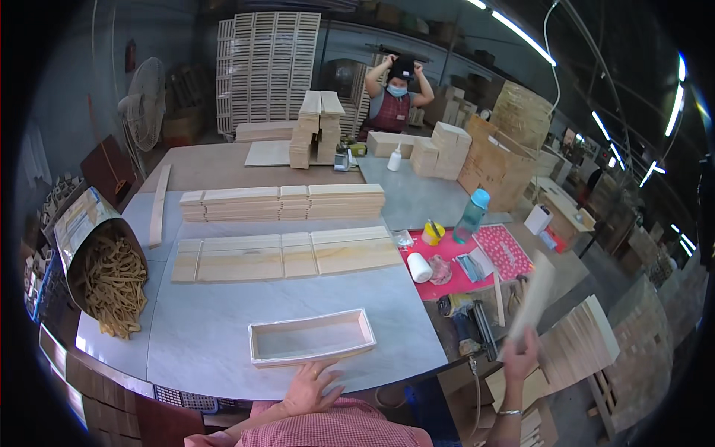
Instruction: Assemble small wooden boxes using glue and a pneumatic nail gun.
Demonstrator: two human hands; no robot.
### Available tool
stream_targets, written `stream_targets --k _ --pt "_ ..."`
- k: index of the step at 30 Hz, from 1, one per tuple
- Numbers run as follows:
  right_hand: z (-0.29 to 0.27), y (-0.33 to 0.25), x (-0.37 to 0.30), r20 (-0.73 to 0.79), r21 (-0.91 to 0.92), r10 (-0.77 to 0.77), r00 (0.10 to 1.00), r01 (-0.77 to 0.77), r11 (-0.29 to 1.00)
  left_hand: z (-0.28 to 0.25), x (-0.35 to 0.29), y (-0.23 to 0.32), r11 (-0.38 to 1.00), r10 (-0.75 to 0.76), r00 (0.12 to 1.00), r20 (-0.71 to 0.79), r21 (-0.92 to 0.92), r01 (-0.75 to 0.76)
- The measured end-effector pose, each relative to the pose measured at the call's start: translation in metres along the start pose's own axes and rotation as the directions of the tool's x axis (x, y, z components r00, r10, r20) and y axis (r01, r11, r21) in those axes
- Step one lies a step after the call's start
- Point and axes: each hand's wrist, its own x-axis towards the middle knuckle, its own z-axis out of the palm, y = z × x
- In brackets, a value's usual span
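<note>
A shallow rectangular wooden frame (311, 361) rests on the grey-white tabletop, near its front edge. My left hand (314, 387) lies just in front of it, fingers apart and holding nothing; whether a fingertip touches the frame I cannot tell. Off to the right, my right hand (521, 350) grips a pale thin wooden board (535, 294), tilted upward and blurred by motion. Beside that hand stands a stack of similar boards (577, 346). Behind the frame, grooved wooden panels (298, 257) lie flat in a row, with a stacked row of narrower strips (246, 205) beyond.
A tipped bag of tan bands (112, 287) sits at left. On a pink mat (447, 279) are a blue-capped bottle (471, 216), a yellow tub (433, 232) and a white roll (419, 268). An air-hosed tool (477, 331) lies nearby. Across the table, a co-worker (395, 104) raises both arms.
</note>
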Motion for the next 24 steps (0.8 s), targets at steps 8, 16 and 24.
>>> stream_targets --k 8,16,24 --pt "0.083 -0.241 -0.020 0.535 0.724 -0.800 0.272 0.339 0.600 -0.082 0.076 0.020 0.040 -0.622 0.781 0.059 -0.993 0.108" --pt "0.099 -0.286 -0.030 0.501 0.763 -0.863 -0.058 0.499 0.410 -0.106 0.017 -0.011 -0.098 -0.731 0.671 0.121 -0.993 0.073" --pt "0.101 -0.280 -0.027 0.581 0.673 -0.808 0.097 0.501 0.544 -0.115 0.025 0.008 -0.055 -0.793 0.609 0.040 -0.998 -0.007"
